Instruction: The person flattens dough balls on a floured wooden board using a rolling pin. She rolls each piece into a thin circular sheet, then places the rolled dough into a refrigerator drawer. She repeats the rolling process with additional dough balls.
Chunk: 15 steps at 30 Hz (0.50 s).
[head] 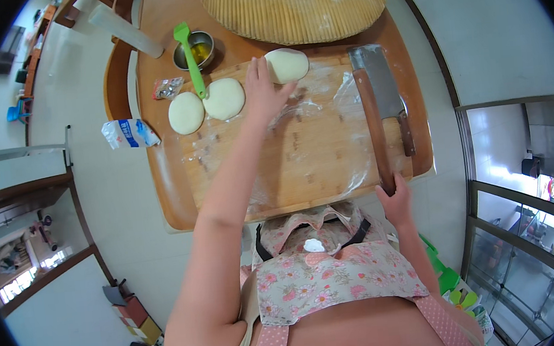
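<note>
My left hand (266, 91) reaches across the floured wooden board (315, 159). Its fingers and spread thumb lie along the left and lower edges of a flattened dough round (288, 65); whether they press on it I cannot tell. Two more rounds sit further left, one dough round (224, 99) near my forearm and another dough round (186, 113) at the board's corner. At the lower right, my right hand (394, 199) grips the near end of a wooden rolling pin (373, 123). Partly behind the pin is a cleaver (382, 80), lying flat at the board's right edge.
A green silicone brush (189, 56) leans across a metal bowl (205, 50) of yellow oil. Beyond the board lies a large ribbed round tray (295, 3). On the table's left are an upright clear tube-like container (128, 32), a small packet (167, 88) and a plastic bag (128, 134).
</note>
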Motion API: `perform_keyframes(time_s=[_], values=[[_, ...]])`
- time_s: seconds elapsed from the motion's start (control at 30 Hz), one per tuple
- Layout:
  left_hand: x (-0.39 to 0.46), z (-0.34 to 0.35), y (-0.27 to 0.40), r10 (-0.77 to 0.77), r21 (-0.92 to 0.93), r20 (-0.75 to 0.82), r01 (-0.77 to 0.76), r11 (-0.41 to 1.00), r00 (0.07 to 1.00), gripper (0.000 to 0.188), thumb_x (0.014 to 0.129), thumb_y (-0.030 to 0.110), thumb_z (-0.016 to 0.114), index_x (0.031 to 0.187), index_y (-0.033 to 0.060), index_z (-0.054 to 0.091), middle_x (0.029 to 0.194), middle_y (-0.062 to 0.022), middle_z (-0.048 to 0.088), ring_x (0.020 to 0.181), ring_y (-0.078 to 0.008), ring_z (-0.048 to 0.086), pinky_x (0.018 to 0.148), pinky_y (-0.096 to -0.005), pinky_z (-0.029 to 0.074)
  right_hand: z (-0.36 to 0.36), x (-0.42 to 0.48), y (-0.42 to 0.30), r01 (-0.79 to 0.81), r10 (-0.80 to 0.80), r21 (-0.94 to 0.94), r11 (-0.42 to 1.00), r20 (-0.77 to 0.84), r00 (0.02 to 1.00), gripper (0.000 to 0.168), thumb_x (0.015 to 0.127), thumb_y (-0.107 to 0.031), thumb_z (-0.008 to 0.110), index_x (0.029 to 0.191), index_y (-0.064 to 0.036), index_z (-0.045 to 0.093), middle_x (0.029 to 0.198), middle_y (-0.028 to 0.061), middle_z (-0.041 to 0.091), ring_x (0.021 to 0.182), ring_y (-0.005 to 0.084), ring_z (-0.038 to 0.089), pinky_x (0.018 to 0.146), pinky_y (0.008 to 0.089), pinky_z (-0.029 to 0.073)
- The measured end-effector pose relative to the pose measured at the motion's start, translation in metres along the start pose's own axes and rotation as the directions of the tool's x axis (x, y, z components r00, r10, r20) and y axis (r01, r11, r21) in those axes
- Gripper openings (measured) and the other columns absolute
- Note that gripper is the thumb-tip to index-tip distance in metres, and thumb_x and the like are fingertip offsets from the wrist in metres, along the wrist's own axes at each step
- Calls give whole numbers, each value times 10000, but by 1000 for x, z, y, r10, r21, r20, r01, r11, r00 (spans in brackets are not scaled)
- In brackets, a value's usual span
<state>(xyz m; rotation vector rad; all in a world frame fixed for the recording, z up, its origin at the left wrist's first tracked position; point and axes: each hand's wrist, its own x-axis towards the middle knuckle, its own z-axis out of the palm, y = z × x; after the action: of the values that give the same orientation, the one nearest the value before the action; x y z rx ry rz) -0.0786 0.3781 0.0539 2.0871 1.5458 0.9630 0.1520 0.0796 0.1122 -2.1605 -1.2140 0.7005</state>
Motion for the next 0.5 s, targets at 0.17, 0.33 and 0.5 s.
perform_keyframes(time_s=[0.17,0.33,0.5], values=[[42,33,1,-26,182,100,7,983,995,815,739,552,702,1341,60,456,1362,-259,415,1288,-397,358,1066,-467,310,-17,-8,15,-35,35,6,999,-19,999,497,760,-146,699,1185,57,542,901,219,657,821,317,663,738,370,513],[39,21,45,-88,290,191,29,957,978,725,700,547,727,1248,105,554,1254,-192,501,1192,-369,427,1023,-461,349,-24,-5,21,-74,76,47,996,-26,997,452,754,-111,691,1158,38,552,866,202,656,775,303,661,714,365,514],[-18,29,72,108,127,358,-163,978,927,662,701,472,735,1227,110,560,1261,-159,497,1198,-383,421,1002,-468,370,-25,6,13,-122,120,68,990,45,992,420,758,-106,690,1136,22,558,846,187,651,757,282,655,695,363,511]])
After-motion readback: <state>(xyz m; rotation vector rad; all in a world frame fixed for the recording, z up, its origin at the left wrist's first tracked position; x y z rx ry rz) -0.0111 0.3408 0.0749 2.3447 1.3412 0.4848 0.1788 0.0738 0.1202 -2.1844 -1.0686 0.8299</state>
